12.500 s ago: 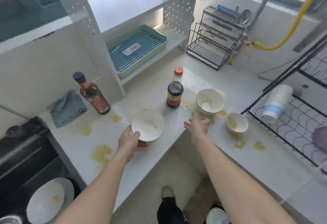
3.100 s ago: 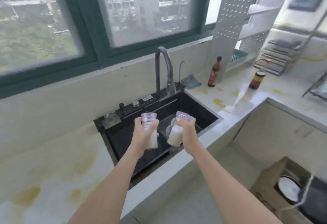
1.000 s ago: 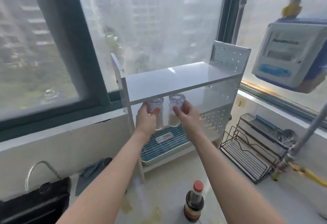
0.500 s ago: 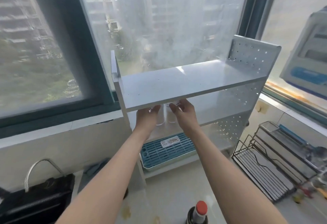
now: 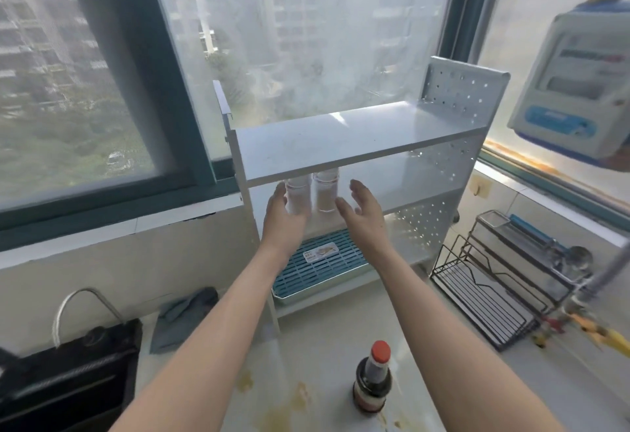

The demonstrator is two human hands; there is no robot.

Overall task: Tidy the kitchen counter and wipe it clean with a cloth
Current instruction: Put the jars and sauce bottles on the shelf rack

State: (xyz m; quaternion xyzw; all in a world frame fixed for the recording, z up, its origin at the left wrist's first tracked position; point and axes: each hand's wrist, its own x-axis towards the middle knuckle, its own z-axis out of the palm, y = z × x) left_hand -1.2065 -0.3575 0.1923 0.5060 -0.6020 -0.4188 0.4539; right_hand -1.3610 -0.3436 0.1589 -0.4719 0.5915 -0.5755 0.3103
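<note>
While the grey cloth [image 5: 185, 315] lies crumpled by the sink [image 5: 68, 377], waiting for the wiping, the left hand [image 5: 283, 218] and right hand [image 5: 363, 215] hover with fingers spread, holding nothing, beside two cups [image 5: 312, 193] on the rack [image 5: 358, 135], off the stained counter [image 5: 306, 380]. I judge the sauce bottle [image 5: 373, 380] needs clearing next.
</note>
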